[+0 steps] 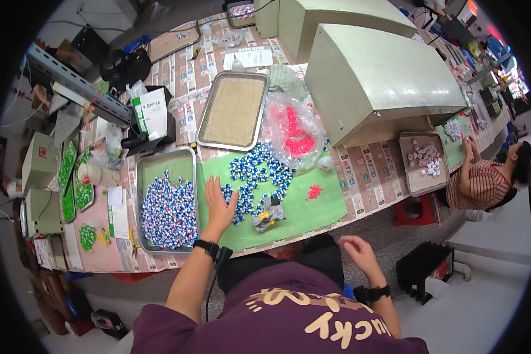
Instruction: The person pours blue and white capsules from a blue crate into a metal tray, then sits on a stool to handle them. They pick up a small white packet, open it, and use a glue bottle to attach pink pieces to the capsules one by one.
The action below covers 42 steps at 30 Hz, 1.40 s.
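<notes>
My left hand lies at the left of the pile of small blue-and-white parts on the green mat. Its fingers are spread and it grips nothing, its fingertips close to the tray's edge. A metal tray just left of it is filled with many more such parts, some showing pink. My right hand hangs off the table's front edge, fingers loosely apart with nothing seen in them. Between the hands, a crumpled grey-and-yellow piece sits at the mat's front, with a small heap of pink bits to its right.
A clear bag of pink pieces rests behind the pile, beside a tray with a tan bottom. A large pale metal hood stands to the right. Further right, a person sits by another tray. Pliers lie front left.
</notes>
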Available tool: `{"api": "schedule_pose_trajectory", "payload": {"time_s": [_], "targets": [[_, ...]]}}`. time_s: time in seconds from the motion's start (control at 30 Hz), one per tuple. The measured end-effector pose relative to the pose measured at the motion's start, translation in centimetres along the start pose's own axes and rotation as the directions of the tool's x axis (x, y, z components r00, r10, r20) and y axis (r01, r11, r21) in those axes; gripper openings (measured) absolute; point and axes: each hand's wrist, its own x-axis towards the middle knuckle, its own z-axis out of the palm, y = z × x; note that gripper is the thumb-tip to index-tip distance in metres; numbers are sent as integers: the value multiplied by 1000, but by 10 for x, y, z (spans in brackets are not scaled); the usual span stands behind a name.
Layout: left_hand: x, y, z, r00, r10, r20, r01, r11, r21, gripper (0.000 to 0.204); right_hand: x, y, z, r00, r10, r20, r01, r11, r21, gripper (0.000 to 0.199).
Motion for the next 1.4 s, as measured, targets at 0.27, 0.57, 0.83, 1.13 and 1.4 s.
{"api": "schedule_pose_trajectory", "payload": {"time_s": [0.27,0.57,0.83,1.13,1.4], "targets": [[-40,-12,2,993,-94,-68,91,995,-47,77,156,-51,63,908,-362,211,408,877,-252,35],[80,17,-5,996,3,86,19,968,-251,42,216,-89,108,751,-659,-44,476,586,-656,39],[88,13,16,990,-52,135,71,988,-139,52,273,-123,106,897,-343,-277,283,930,-235,25],[101,12,43,995,26,100,-11,989,-151,49,268,-74,128,786,-609,-109,543,764,-349,19],[124,21,50,963,40,265,-6,992,-128,58,270,-61,138,790,-612,-24,548,723,-421,30]]}}
